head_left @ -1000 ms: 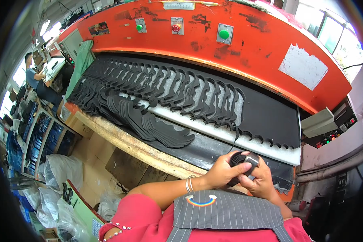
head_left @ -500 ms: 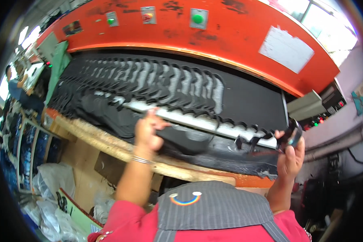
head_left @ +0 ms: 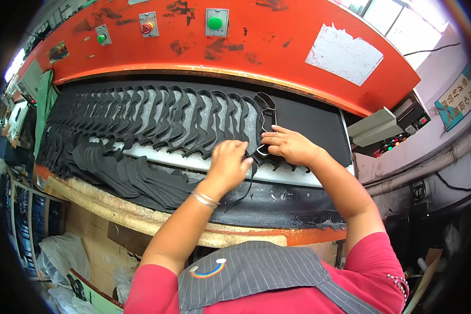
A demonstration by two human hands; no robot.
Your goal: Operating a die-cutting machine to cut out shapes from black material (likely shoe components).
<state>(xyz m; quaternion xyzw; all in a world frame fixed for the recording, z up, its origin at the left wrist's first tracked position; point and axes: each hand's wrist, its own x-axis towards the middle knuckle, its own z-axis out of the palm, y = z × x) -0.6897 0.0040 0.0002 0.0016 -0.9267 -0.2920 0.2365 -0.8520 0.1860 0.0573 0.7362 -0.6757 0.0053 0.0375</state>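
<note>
My right hand [head_left: 288,144] is closed on a narrow metal cutting die [head_left: 270,116], a thin shiny outline with dark crosspieces. The die stands on the black sheet [head_left: 311,125], just right of the last cut-out. Beside it on the left, my left hand [head_left: 227,165] is over the sheet's near edge with its fingers curled in; what they hold, if anything, is hidden. A thin black offcut strip [head_left: 251,183] hangs by its thumb. Rows of wavy black webbing [head_left: 180,112] left from cutting stretch leftward, with a pale board showing through the gaps.
Stacked black cut pieces [head_left: 136,175] lie along the near left of the bench. The bench edge [head_left: 136,212] is worn and pale. Behind the sheet rises an orange machine beam [head_left: 267,44] with push buttons. A control box [head_left: 392,138] stands at right.
My right hand has brought the die from the far right onto the sheet. The left hand has moved right, its fingers now curled. The view has shifted, and the cut pieces lie stacked nearer the edge.
</note>
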